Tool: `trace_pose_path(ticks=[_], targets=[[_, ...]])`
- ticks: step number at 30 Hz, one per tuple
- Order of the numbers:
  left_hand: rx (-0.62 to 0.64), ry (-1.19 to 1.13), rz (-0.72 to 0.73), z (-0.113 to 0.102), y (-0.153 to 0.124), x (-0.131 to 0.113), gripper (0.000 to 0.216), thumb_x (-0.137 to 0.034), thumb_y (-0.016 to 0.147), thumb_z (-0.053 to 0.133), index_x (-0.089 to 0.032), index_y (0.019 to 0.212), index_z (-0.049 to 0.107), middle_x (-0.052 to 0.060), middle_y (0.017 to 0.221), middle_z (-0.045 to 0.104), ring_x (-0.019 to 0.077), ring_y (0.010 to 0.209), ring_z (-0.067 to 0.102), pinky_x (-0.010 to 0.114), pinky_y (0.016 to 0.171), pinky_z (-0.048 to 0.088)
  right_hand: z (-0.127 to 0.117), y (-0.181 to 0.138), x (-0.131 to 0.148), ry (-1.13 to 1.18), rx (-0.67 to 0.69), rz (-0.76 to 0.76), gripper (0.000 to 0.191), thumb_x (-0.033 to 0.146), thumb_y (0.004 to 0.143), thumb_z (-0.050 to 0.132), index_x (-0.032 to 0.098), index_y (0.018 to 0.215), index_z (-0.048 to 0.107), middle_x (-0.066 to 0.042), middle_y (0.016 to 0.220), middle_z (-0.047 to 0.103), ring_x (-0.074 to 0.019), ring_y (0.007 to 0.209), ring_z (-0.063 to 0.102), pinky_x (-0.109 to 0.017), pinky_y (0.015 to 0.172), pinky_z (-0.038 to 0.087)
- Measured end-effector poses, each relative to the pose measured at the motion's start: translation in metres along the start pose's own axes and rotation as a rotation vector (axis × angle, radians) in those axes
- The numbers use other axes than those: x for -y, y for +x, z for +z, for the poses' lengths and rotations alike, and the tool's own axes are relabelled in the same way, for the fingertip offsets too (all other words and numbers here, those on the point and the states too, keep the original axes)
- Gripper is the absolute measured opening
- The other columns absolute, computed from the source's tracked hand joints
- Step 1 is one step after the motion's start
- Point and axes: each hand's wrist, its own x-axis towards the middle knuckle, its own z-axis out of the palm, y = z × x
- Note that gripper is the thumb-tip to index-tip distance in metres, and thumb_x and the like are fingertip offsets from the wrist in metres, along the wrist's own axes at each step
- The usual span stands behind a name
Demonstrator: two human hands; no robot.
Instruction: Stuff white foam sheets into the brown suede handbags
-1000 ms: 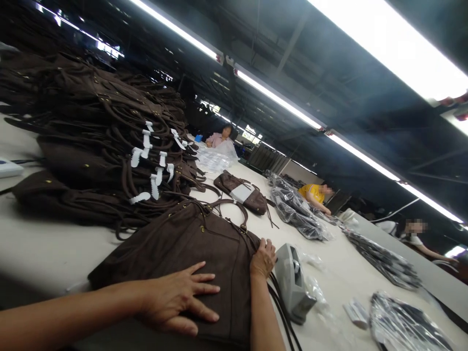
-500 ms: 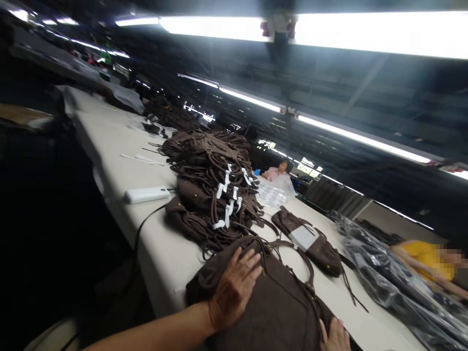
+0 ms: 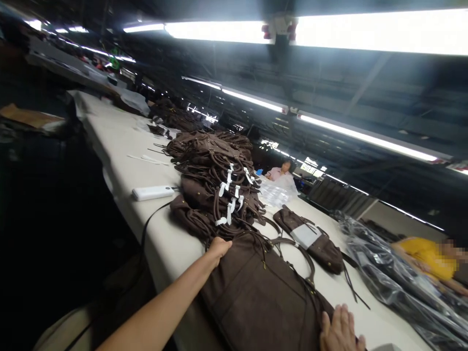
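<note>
A brown suede handbag [image 3: 256, 297] lies flat on the long white table [image 3: 120, 161] in front of me. My left hand [image 3: 219, 247] reaches out to the bag's far top corner, fingers curled down over the edge beside its strap. My right hand [image 3: 340, 331] rests flat on the bag's near right side at the bottom of the view, fingers stretched out. Just beyond the left hand rises a tall pile of brown handbags [image 3: 212, 180] with white tags on their straps.
A white power bank [image 3: 152, 193] with a cable lies left of the pile. Another brown bag [image 3: 310, 241] with a grey card lies further right. Plastic-wrapped bags [image 3: 395, 282] line the right side. People sit across and at the far end of the table.
My left hand has slid from lying flat on the bag to its far top corner and curled over the edge. The right hand has come a little more into view.
</note>
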Motion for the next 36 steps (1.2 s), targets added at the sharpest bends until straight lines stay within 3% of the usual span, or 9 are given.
trace_pose_path(ticks=[5,9,12,15,20,25,30,34,36], targets=[[-0.078,0.126,0.106,0.004,-0.01,-0.003,0.023,-0.032,0.094,0.053,-0.012,0.1,0.063,0.006,0.091,0.067,0.0179,0.083,0.066,0.037,0.076,0.056,0.001,-0.002,0.006,0.125,0.239,-0.013,0.067,0.036,0.092,0.013,0.006,0.143,0.044,-0.016,0.155,0.029,-0.032,0.145,0.021,-0.056,0.113,0.027],[-0.102,0.288,0.586,0.009,-0.029,-0.018,0.037,-0.012,0.096,0.036,-0.016,0.128,0.053,0.018,0.139,0.051,0.0271,0.131,0.047,0.054,0.109,0.036,0.0,0.0,0.01,0.215,0.312,0.131,0.074,0.044,0.093,0.008,0.0,0.148,0.029,-0.015,0.159,0.017,-0.0293,0.148,0.012,-0.054,0.115,0.023],[0.112,0.392,1.034,0.015,-0.025,-0.027,0.039,-0.018,0.096,0.041,-0.03,0.131,0.053,-0.001,0.152,0.04,0.0138,0.143,0.031,0.034,0.121,0.022,-0.01,0.0,0.015,0.271,0.321,0.167,0.077,0.048,0.093,0.007,-0.001,0.148,0.028,-0.013,0.159,0.015,-0.0278,0.148,0.01,-0.053,0.117,0.018],[0.275,0.482,1.247,0.023,-0.006,-0.029,0.039,-0.023,0.093,0.047,-0.027,0.131,0.055,-0.003,0.15,0.044,0.009,0.142,0.031,0.023,0.12,0.018,-0.018,-0.001,0.019,0.308,0.323,0.191,0.078,0.048,0.092,0.008,-0.001,0.148,0.027,-0.012,0.159,0.014,-0.0269,0.148,0.009,-0.053,0.118,0.015],[0.213,0.562,1.126,0.035,0.026,-0.015,0.062,-0.047,0.097,0.032,-0.007,0.143,0.04,0.018,0.153,0.033,0.0246,0.146,0.024,0.045,0.121,0.011,-0.018,-0.006,0.013,0.371,0.298,0.24,0.082,0.054,0.091,0.004,0.0,0.15,0.022,-0.011,0.16,0.01,-0.0255,0.149,0.006,-0.054,0.118,0.013],[0.167,0.571,0.981,0.041,0.033,-0.008,0.069,-0.057,0.096,0.021,-0.014,0.149,0.031,0.012,0.156,0.028,0.0224,0.147,0.02,0.045,0.12,0.009,-0.023,-0.008,0.01,0.311,0.332,0.273,0.081,0.057,0.092,0.006,0.003,0.153,0.013,-0.011,0.161,0.005,-0.0259,0.149,0.005,-0.055,0.117,0.015],[0.098,0.538,0.862,0.036,0.031,-0.012,0.076,-0.059,0.093,0.03,-0.007,0.148,0.031,0.019,0.155,0.027,0.0285,0.146,0.022,0.045,0.119,0.012,-0.055,-0.005,0.012,0.166,0.499,0.257,0.074,0.053,0.095,0.01,0.006,0.153,0.011,-0.009,0.161,0.003,-0.0254,0.149,0.006,-0.057,0.116,0.015],[0.097,0.524,0.845,0.031,0.028,-0.015,0.073,-0.056,0.091,0.036,-0.008,0.146,0.035,0.019,0.154,0.029,0.0299,0.145,0.025,0.049,0.118,0.015,-0.064,-0.022,0.004,0.079,0.431,0.165,0.075,0.054,0.095,0.016,0.005,0.152,0.02,-0.011,0.16,0.007,-0.0273,0.149,0.005,-0.057,0.118,0.007],[0.109,0.533,0.829,0.029,0.026,-0.019,0.07,-0.054,0.091,0.039,-0.009,0.146,0.037,0.019,0.155,0.028,0.0311,0.145,0.024,0.052,0.118,0.015,-0.062,-0.03,0.002,0.141,0.446,0.148,0.074,0.053,0.096,0.015,0.005,0.152,0.017,-0.013,0.16,0.007,-0.0273,0.148,0.011,-0.056,0.117,0.012]])
